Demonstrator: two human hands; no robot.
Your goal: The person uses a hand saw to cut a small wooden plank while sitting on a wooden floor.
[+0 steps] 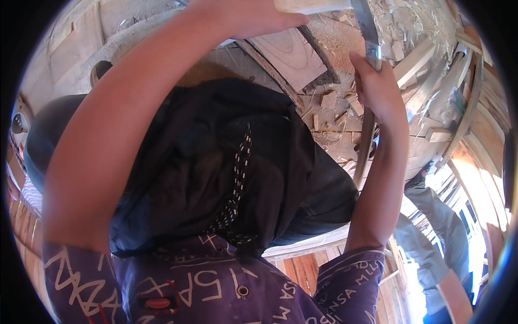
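My right hand (379, 89) is closed round a long knife, its thumb up along the metal. The knife's blade (365, 24) points away toward the upper edge, and its long handle (367, 135) runs back beside my right forearm. At the top, my left hand (253, 20) lies on a pale piece of wood (318, 5), thumb stretched along it; its other fingers are hidden. The blade is close to the right end of that wood. Below them sits a block of wood (288, 56) with visible grain and dark, rough edges.
Wood chips (328, 101) and shavings litter the ground around the block. Offcut sticks (414, 62) lie to the right, near long curved wooden strips (480, 135). Another person's legs in grey trousers (431, 232) are at the right. My dark-clothed lap (216, 151) fills the middle.
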